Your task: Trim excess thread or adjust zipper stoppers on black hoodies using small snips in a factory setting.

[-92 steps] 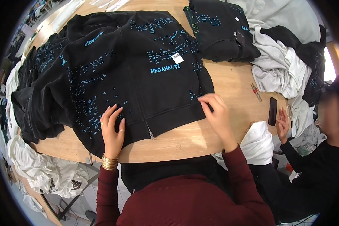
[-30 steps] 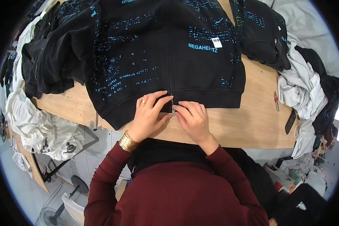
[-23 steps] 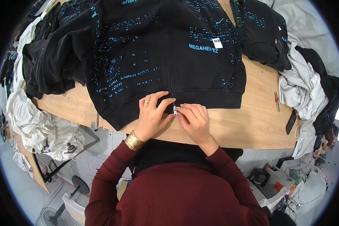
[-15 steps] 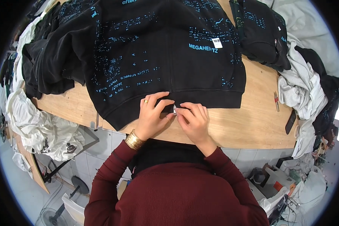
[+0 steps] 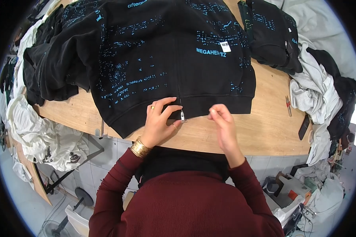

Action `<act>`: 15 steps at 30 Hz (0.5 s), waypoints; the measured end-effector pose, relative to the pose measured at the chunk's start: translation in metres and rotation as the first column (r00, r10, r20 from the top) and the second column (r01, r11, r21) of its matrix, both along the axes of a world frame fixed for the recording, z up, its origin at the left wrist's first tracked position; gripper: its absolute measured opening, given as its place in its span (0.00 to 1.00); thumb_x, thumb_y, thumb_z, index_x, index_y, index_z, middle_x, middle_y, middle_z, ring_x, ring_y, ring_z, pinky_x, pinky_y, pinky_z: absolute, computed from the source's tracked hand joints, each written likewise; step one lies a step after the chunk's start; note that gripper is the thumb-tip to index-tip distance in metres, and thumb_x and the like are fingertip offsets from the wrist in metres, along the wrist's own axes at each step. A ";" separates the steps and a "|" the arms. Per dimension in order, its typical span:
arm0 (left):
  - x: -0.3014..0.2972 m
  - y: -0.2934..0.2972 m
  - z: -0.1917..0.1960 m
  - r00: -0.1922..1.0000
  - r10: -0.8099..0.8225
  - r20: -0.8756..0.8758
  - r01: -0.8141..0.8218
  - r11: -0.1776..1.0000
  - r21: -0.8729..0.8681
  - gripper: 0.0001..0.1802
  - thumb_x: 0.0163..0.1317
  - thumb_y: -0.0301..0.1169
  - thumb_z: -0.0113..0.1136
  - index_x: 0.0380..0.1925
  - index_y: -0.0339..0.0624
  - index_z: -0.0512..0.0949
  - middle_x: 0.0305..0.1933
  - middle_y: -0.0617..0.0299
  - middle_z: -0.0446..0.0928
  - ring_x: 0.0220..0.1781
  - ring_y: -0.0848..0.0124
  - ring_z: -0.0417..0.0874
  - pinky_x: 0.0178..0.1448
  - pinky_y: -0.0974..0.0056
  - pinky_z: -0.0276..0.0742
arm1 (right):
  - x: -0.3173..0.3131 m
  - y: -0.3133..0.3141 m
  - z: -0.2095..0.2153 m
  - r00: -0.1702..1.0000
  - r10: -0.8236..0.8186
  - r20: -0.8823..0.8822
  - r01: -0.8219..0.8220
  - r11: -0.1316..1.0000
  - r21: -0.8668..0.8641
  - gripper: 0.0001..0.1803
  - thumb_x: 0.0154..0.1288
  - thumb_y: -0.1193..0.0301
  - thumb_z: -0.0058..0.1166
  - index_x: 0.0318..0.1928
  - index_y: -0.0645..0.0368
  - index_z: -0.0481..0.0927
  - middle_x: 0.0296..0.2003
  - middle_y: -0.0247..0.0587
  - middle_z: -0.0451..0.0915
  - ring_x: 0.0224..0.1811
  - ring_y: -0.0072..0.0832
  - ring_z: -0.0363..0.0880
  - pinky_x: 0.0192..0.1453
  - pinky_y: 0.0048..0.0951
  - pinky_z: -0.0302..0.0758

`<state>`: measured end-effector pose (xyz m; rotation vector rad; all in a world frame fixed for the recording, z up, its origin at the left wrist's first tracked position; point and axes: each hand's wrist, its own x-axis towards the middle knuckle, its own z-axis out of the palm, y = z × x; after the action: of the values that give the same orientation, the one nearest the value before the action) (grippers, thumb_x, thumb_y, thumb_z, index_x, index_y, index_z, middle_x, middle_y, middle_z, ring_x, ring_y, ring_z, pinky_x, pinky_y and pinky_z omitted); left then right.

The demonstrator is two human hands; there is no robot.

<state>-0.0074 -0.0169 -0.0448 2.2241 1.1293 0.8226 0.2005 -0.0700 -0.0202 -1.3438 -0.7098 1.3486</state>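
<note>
A black zip-up jacket with small blue print lies spread on the wooden table. Its bottom hem faces me, and a silver zipper pull hangs at the lower end of the front zip. My left hand, with rings and a wide gold bracelet, is closed on the hem just left of the pull, forefinger and thumb either side of it. My right hand is raised over the table edge, off to the right of the zip. Its thumb and forefinger are pinched together; whatever may be between them is too small to make out.
Another folded black garment lies at the far right, beside crumpled grey cloth. Thread snips and a black phone-like object rest near the right edge. White fabric hangs at the left. A white label sits on the jacket.
My right hand has let go of the zipper pull and moved right, fingers pinched. The left hand stays at the hem. The jacket has shifted slightly left.
</note>
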 end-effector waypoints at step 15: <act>-0.001 -0.010 0.028 0.975 -0.016 0.223 0.082 0.955 -0.286 0.15 0.53 0.22 0.60 0.43 0.42 0.78 0.39 0.58 0.74 0.37 0.70 0.77 0.38 0.69 0.73 | 0.223 -0.066 0.058 0.233 0.013 0.972 0.174 0.983 -0.055 0.12 0.64 0.69 0.51 0.42 0.64 0.78 0.33 0.48 0.81 0.36 0.37 0.80 0.41 0.32 0.74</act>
<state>-0.0086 -0.0266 -0.0168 1.8601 1.0132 0.7982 0.4235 -0.1355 0.0375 -2.3366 -1.3465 0.2484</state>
